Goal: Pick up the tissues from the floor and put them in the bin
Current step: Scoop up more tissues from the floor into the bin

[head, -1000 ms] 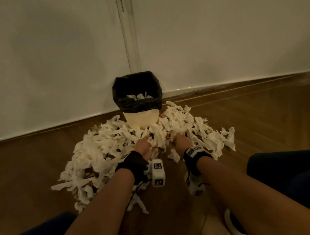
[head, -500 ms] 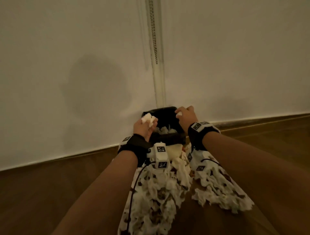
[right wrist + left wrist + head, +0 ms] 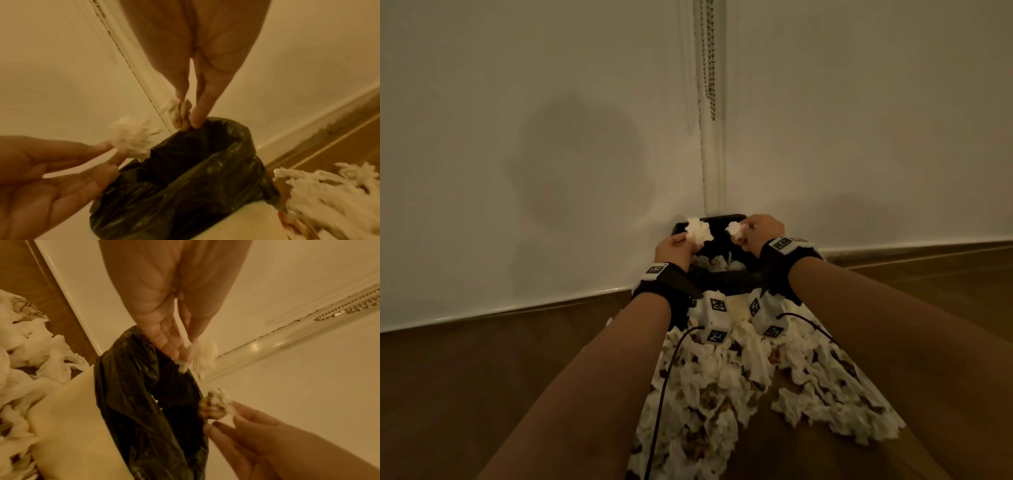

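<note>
Two small wads are over the bin [image 3: 722,270] at mid-frame: the left hand [image 3: 674,248] pinches one tissue [image 3: 698,233] at its fingertips, the right hand [image 3: 763,231] pinches another [image 3: 736,229], neither grip released. Some tissues already lie inside; most of the pile [image 3: 722,394] remains on the floor [image 3: 500,377], lower centre.

The tissues [image 3: 722,387] on the floor [image 3: 482,377] are white, some blotched brown, though the dim light blurs this. The bin [image 3: 257,227] is cream with a glossy black liner [image 3: 185,178]. The floor is brown wood; the wall [image 3: 517,137] off-white; the wrist straps [image 3: 671,277] black with black-and-white square markers.
</note>
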### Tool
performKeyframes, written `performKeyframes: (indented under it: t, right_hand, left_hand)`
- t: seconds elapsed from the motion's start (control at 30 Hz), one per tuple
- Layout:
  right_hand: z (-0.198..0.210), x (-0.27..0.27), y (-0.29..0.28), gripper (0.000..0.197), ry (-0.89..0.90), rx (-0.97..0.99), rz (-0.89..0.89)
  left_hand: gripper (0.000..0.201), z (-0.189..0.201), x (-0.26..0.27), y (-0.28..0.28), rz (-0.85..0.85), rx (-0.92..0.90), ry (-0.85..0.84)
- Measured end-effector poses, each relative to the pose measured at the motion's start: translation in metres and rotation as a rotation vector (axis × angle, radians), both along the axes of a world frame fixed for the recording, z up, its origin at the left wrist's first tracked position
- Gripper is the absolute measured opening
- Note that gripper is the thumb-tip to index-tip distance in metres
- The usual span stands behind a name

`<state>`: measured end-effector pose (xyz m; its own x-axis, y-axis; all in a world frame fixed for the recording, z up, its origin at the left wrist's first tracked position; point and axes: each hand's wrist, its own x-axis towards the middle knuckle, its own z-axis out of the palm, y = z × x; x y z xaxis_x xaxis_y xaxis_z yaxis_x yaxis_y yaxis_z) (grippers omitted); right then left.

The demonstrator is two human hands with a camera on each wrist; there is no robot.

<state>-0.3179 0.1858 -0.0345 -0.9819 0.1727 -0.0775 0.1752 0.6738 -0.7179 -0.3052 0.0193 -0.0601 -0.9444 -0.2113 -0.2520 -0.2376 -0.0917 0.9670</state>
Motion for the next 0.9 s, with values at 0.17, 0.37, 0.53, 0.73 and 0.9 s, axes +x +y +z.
performKeyframes:
  t: [0.17,0.37,0.53,0.73,0.9]
  right_hand:
    - [-0.019,0.013,0.015,0.059,-0.115,0.006,0.016]
    - [-0.04,0.05,0.052,0.04,-0.09,-0.221,-0.214]
    - [-0.074,0.094,0.089,0.033,-0.16,-0.17,-0.298]
    - [-0.13,0.146,0.126,0.024,-0.289,-0.215,-0.417]
    - [-0.162,0.177,0.152,0.02,-0.382,-0.079,-0.502]
  left_hand:
    - [0.035,-0.002,0.01,0.008,0.005,0.176,-0.026]
    - [0.026,-0.005,0.037,0.025,-0.102,0.051,0.027]
    - [0.032,-0.028,0.073,0.059,-0.299,-0.098,-0.006]
    - [0.03,-0.084,0.125,0.103,-0.58,-0.33,-0.098]
    - [0.035,-0.141,0.155,0.13,-0.908,-0.862,0.05]
